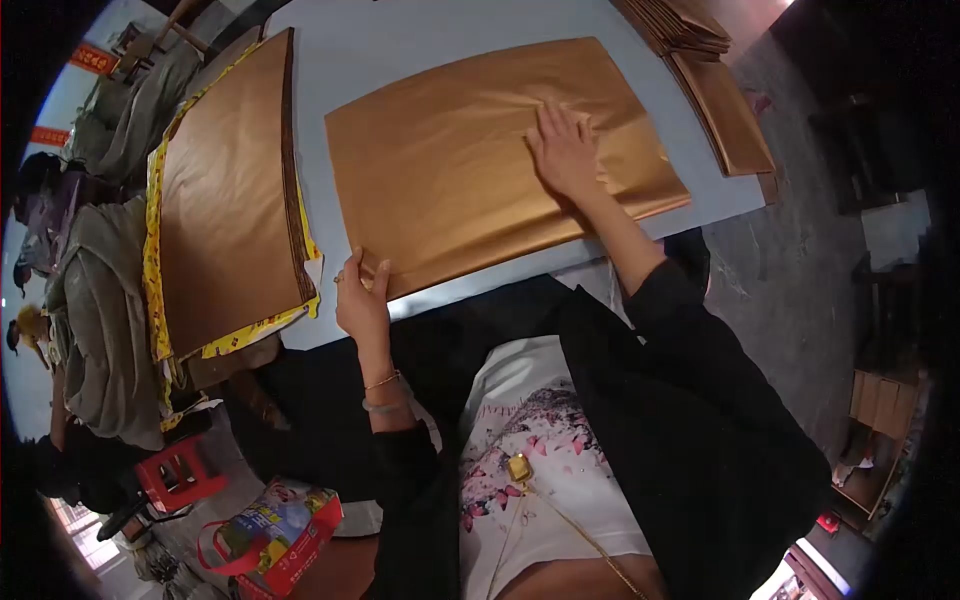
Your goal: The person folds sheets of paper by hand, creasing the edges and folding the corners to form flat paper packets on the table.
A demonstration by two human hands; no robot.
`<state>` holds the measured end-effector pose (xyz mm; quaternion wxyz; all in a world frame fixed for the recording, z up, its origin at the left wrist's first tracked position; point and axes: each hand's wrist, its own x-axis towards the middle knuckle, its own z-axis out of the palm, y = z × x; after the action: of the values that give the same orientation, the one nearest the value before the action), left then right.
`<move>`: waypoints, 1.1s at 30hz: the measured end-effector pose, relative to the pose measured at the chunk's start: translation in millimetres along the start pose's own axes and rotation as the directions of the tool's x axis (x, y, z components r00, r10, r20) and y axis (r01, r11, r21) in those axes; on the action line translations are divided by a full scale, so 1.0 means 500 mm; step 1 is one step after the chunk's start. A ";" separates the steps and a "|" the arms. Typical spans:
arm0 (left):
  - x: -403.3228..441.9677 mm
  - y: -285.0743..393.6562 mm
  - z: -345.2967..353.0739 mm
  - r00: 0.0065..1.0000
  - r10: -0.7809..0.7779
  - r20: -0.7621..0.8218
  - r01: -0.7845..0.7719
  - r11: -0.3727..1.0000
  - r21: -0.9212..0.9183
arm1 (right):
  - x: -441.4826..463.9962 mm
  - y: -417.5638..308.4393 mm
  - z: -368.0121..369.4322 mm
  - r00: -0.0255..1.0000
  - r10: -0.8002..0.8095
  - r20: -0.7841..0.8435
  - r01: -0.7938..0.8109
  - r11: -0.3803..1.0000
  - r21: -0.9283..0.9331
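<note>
A large golden-brown sheet of paper (450, 160) lies on the pale table in front of me, creased and shiny towards its right side. My right hand (566, 158) presses flat on it, right of the middle, with the fingers spread. At the sheet's near left corner is my left hand (362, 298), thumb and forefinger apart and touching the edge. Whether any finger reaches under the corner is hidden. To the left, a thick stack of brown sheets (230, 200) rests on yellow printed wrapping (262, 335).
Folded brown paper bundles (725, 115) lie along the right edge of the pale table (400, 40). Grey-green cloth (100, 300) is heaped at the left. On the floor below are a red stool (180, 470) and a red carrier bag (290, 540).
</note>
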<state>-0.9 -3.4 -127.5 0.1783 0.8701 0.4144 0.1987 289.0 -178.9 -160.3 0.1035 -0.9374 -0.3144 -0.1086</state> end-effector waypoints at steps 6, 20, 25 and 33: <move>-0.001 0.001 -0.001 1.000 -0.006 0.004 0.006 1.000 0.008 | -0.008 0.266 -0.025 0.972 0.236 0.002 -0.236 0.970 -0.051; 0.003 -0.012 0.009 0.998 0.064 -0.012 -0.063 0.995 0.077 | -0.045 -0.342 -0.059 0.972 -0.232 0.027 0.181 0.822 0.539; 0.001 -0.023 0.020 0.997 0.061 -0.041 -0.057 0.994 0.091 | -0.117 -0.486 0.000 0.946 -0.322 -0.036 0.307 0.856 0.415; -0.007 -0.011 0.015 0.995 0.083 -0.050 -0.078 0.992 0.099 | -0.125 -0.409 0.011 0.931 -0.322 -0.172 0.357 0.900 0.249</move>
<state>-2.9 -3.9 -137.2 0.1166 0.8880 0.3926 0.2089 115.9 -53.3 -156.7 0.2323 -0.8356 -0.4779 -0.1392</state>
